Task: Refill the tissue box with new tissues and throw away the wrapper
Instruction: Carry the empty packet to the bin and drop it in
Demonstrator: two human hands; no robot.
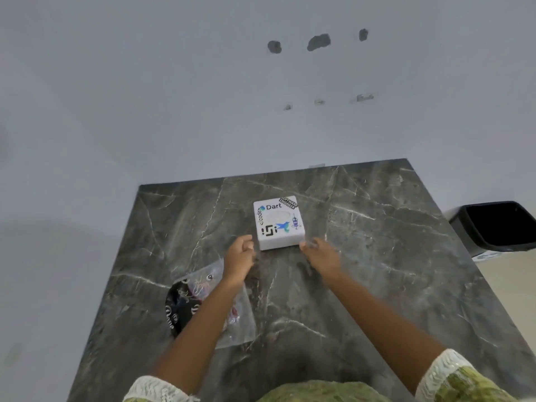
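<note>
White plastic, square and covered in stickers, the box [279, 222] sits flat on the dark marble table [377, 256], toward the far middle of the top and turned a little, so its near edge slants slightly against the table's front.

Only the head view is given. In it both arms reach straight ahead. The left hand [239, 255] is just off the box's near-left corner, fingers curled loosely inward and holding nothing. Whether a fingertip touches the corner I cannot tell. The right hand [320, 256] is at the near-right corner, partly open, its blurred fingertips at or almost on the box's lower edge; it too is empty.

So the box lies directly beyond the hands and between them, both about equally near. Being close to square, it has no long axis worth choosing. My guess is that the next move is a two-sided grip on the left and right walls to lift it or take the lid off.

Under the left forearm, nearer the body, lies the clear wrapper [203, 303] with black print; what it holds is unclear. A black bin [499, 224] stands off the table's right edge, well apart from the box, on the right hand's side.
</note>
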